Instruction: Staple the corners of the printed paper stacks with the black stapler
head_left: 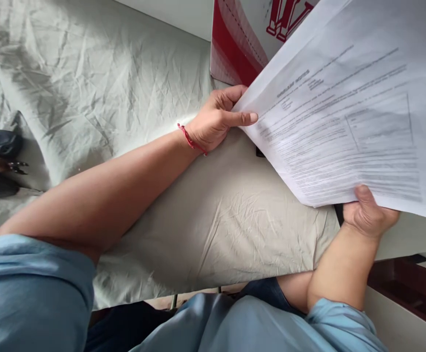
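Observation:
A sheaf of white printed papers (345, 117) is held up at the right of the head view, tilted, with lines of text and a ruled box on the top sheet. My left hand (223, 115) pinches its left corner, thumb on the printed face and fingers behind. At the lower edge my right hand (370, 212) grips the sheets, its thumb over the front. The fingers of that hand are mostly hidden behind the paper. A red string bracelet (193, 141) circles my left wrist.
Wrinkled pale cloth (143, 63) covers the table. Behind the papers stands a red and white cardboard box (235, 44). Several dark objects, among them a black device (2, 143), lie at the far left. A dark red compartment (411, 288) shows at lower right.

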A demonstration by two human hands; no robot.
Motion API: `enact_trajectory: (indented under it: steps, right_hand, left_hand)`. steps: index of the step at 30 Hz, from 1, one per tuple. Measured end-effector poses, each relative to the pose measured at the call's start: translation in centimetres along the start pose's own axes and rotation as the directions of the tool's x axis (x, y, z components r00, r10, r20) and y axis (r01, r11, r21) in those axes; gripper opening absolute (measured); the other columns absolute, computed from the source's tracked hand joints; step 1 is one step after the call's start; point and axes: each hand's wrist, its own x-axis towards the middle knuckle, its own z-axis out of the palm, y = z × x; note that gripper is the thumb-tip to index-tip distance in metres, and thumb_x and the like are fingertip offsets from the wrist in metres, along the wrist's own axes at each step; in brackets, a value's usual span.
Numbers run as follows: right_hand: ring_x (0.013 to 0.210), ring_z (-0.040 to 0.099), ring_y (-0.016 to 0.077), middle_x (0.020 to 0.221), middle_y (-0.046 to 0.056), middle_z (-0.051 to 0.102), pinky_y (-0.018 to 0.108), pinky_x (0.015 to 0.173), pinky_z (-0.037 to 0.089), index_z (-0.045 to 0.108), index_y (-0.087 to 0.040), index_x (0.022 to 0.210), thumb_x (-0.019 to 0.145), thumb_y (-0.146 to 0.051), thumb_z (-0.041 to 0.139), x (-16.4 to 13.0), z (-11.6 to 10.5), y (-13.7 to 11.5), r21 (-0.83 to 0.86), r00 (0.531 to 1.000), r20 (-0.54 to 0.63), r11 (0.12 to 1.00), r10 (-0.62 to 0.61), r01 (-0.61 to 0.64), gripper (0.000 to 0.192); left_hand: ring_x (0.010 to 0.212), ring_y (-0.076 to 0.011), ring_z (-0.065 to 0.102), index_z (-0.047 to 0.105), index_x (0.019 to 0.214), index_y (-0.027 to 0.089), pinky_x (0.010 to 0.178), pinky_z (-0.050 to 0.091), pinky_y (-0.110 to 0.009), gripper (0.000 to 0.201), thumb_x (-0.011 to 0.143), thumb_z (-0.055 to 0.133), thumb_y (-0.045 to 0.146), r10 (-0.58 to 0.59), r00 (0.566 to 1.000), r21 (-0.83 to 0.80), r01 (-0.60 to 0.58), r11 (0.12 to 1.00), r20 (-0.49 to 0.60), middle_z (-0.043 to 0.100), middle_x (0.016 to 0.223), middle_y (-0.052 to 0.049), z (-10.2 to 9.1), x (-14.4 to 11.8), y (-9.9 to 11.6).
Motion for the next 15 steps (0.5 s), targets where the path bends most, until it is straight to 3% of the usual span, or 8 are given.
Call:
enact_trajectory:
  steps: [3,6,8,11,13,15]
  right_hand:
    - [0.178,0.066,0.0583,0.187,0.009,0.071,0.093,0.137,0.063,0.088,-0.042,0.144,0.033,-0.051,0.125,0.7,-1.4,-0.4,0.011,0.999,0.026,1.0,0.029,-0.029,0.117]
    - [0.179,0.064,0.0579,0.186,0.011,0.072,0.091,0.136,0.064,0.086,-0.044,0.147,0.018,-0.044,0.128,0.9,-1.8,0.0,0.017,0.986,0.102,0.991,0.13,-0.132,0.136]
    - [0.178,0.066,0.0563,0.18,0.013,0.076,0.088,0.141,0.062,0.087,-0.04,0.142,0.019,-0.038,0.127,0.7,-1.6,0.5,0.007,0.976,0.135,0.984,0.173,-0.176,0.13]
    - [0.174,0.07,0.0524,0.168,0.014,0.083,0.082,0.145,0.06,0.088,-0.033,0.128,0.03,-0.033,0.124,0.3,-1.3,1.2,-0.006,0.975,0.134,0.984,0.178,-0.179,0.104]
    - [0.171,0.072,0.0508,0.162,0.013,0.086,0.08,0.142,0.064,0.088,-0.033,0.124,0.033,-0.031,0.12,0.0,-1.3,1.6,0.005,0.978,0.128,0.985,0.168,-0.17,0.096]
    - [0.169,0.073,0.0493,0.159,0.012,0.088,0.078,0.14,0.066,0.087,-0.033,0.122,0.034,-0.03,0.116,-0.1,-1.6,1.9,0.006,0.977,0.117,0.984,0.177,-0.179,0.092]
  left_hand:
    - [0.139,-0.0395,0.084,0.086,0.124,0.03,0.13,0.073,-0.069,0.077,0.085,0.117,0.088,0.013,1.0,-0.042,-0.013,0.999,0.017,0.096,0.138,-0.006,0.4,-0.1,0.6]
    - [0.136,-0.0445,0.088,0.089,0.12,0.026,0.121,0.079,-0.068,0.084,0.082,0.115,0.097,-0.017,0.995,0.008,0.016,1.0,0.096,0.099,0.131,-0.01,0.5,-0.4,0.9]
    - [0.121,-0.0442,0.092,0.092,0.111,0.024,0.109,0.082,-0.066,0.083,0.083,0.114,0.099,-0.047,0.985,0.055,0.038,0.998,0.166,0.099,0.117,-0.012,0.4,-0.6,1.0]
    - [0.103,-0.0411,0.094,0.091,0.094,0.023,0.099,0.082,-0.061,0.077,0.082,0.116,0.094,-0.047,0.967,0.06,0.033,0.998,0.251,0.094,0.095,-0.009,0.1,-0.7,1.1]
    - [0.108,-0.043,0.096,0.092,0.097,0.023,0.101,0.081,-0.061,0.071,0.087,0.113,0.09,-0.026,0.963,0.075,0.006,0.997,0.267,0.09,0.089,-0.007,0.1,-0.6,1.3]
    - [0.119,-0.0461,0.096,0.097,0.113,0.023,0.107,0.08,-0.064,0.065,0.092,0.109,0.083,-0.009,0.967,0.112,-0.02,0.994,0.254,0.091,0.093,-0.007,0.1,-0.5,1.5]
